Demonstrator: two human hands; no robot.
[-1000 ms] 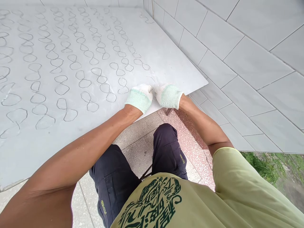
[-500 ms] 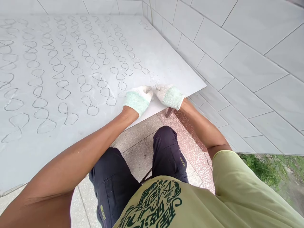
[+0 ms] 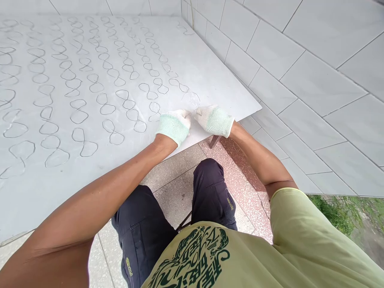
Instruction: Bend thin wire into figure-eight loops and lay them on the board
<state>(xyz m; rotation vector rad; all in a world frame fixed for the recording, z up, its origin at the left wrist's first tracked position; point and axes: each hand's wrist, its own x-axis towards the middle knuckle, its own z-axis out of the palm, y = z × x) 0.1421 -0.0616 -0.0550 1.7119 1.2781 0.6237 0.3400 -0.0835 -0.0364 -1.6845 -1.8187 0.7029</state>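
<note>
My left hand (image 3: 175, 123), in a white and mint-green knit glove, is closed in a pinch near the front edge of the white board (image 3: 228, 92). Facing it across a small gap, my right hand (image 3: 215, 120) wears a matching glove and is also pinched shut. A thin wire loop (image 3: 191, 94) rises just beyond both sets of fingertips, and its lower part goes in between them. The fingers hide its ends. Close by lies a wire figure-eight (image 3: 179, 85), the nearest piece in a row on the board.
Rows of twisted wire pieces (image 3: 79, 111) cover the board's left and middle. A grey tiled wall (image 3: 288, 80) borders the right side. Below the front edge are a brown table leg (image 3: 214, 141) and my knees (image 3: 208, 176) over a speckled floor (image 3: 177, 168).
My hands have drawn slightly apart, widening the gap between the fingertips. The wire loop beyond them shows more clearly and rounder. The view has shifted a little.
</note>
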